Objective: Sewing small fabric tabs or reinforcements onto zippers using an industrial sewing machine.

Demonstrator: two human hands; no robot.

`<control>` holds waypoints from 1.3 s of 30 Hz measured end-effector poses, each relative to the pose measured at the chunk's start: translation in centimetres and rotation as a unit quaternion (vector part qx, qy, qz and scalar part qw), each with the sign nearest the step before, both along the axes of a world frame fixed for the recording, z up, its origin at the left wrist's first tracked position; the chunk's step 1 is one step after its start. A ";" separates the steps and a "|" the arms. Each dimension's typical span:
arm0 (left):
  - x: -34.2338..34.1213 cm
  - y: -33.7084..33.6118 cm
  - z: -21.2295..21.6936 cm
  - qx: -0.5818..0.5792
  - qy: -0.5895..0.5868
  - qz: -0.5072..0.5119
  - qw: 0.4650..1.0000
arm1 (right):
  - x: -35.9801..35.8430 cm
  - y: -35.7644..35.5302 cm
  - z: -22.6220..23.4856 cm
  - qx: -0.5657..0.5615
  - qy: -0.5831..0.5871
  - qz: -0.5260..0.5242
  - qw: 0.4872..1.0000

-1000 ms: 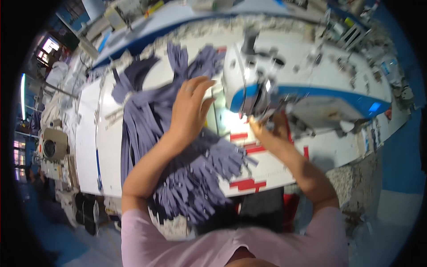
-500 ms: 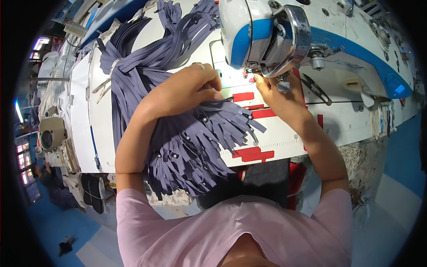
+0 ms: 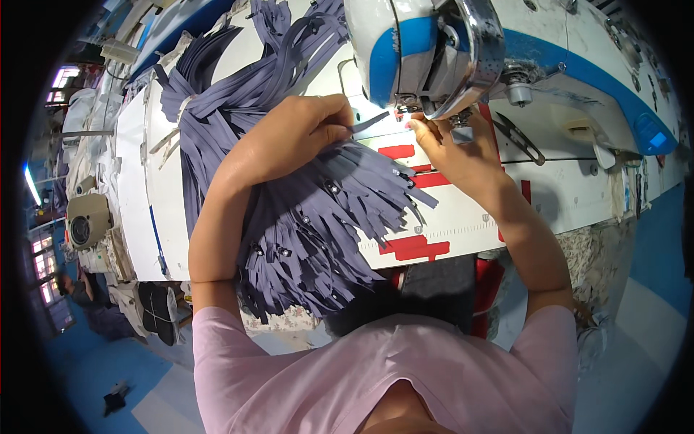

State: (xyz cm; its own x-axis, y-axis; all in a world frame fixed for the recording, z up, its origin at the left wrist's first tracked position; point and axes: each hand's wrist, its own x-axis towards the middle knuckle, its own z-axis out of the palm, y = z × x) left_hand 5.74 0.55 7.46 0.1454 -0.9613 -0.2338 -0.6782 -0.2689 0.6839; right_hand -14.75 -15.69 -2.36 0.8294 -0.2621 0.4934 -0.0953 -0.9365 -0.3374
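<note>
A large bundle of grey-purple zippers (image 3: pixel 303 210) lies fanned out over the sewing table, with small dark sliders near its cut ends. My left hand (image 3: pixel 307 134) is closed over the bundle, its thumb and fingers pinching one zipper (image 3: pixel 372 124). That zipper's free end points toward the lit needle area of the sewing machine (image 3: pixel 412 58). Beside the presser foot is my right hand (image 3: pixel 459 148), fingers bent and thumb reaching toward the needle. Its fingertips lie partly behind machine parts, so what they hold, if anything, is hidden.
Red tape pieces (image 3: pixel 412 248) mark the white table (image 3: pixel 463 224). Tweezers (image 3: pixel 517 137) lie right of my right hand. A tie (image 3: pixel 184 108) gathers the zippers at the left. A blue pen-like stick (image 3: pixel 157 242) lies at the left edge. Another person (image 3: pixel 94 296) is far left.
A zipper end now sticks out from my left hand's pinch toward the needle. My right hand stays beside the presser foot. The whole view has shifted slightly.
</note>
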 end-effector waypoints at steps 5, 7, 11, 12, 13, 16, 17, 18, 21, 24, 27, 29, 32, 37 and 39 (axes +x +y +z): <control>-0.5 -0.3 -0.5 -0.020 -0.020 -0.023 0.999 | -0.3 0.2 1.7 0.115 0.105 0.001 0.988; -0.8 -0.5 -0.9 -0.016 -0.030 -0.059 0.998 | -0.9 1.2 4.8 0.206 0.181 0.067 0.959; -2.1 -0.8 -1.8 -0.001 0.063 -0.056 0.996 | -1.5 1.0 4.9 0.197 0.181 0.183 0.946; -2.2 -0.9 -1.8 -0.020 0.031 -0.067 0.997 | -1.5 1.0 4.7 0.196 0.181 0.183 0.946; -2.3 -0.7 -2.6 -0.032 0.092 -0.047 0.994 | -1.5 0.9 4.2 0.192 0.181 0.181 0.948; -2.5 -0.8 -2.3 -0.038 0.013 -0.114 0.993 | -1.4 0.5 3.2 0.153 0.152 0.177 0.960; -2.7 -0.9 -2.1 -0.017 -0.017 -0.123 0.992 | -1.4 0.2 3.0 0.119 0.124 0.175 0.969; -2.8 -0.7 -2.3 -0.018 -0.017 -0.123 0.992 | -1.3 0.4 3.2 0.118 0.124 0.175 0.970; -3.7 -0.3 -3.4 -0.159 -0.089 -0.110 0.977 | -1.3 0.9 4.0 0.195 0.163 0.128 0.959; -3.5 -0.6 -4.0 -0.165 -0.113 -0.073 0.977 | -1.5 0.9 4.8 0.265 0.148 0.081 0.949; -3.0 -0.9 -3.9 -0.133 -0.046 -0.055 0.989 | -1.3 1.5 6.1 0.409 0.185 0.038 0.893; -3.0 -0.9 -4.2 -0.148 -0.049 -0.054 0.986 | -1.3 1.9 6.0 0.400 0.189 0.046 0.895; -3.5 -0.8 -3.8 -0.141 -0.020 -0.008 0.990 | -0.9 1.4 5.7 0.366 0.238 0.043 0.899; -3.6 -0.7 -3.2 -0.159 -0.101 -0.064 0.980 | -1.0 1.8 4.6 0.468 0.196 0.007 0.862; -3.9 -0.4 -3.6 -0.199 -0.122 -0.046 0.971 | -0.9 2.1 4.4 0.585 0.164 0.005 0.794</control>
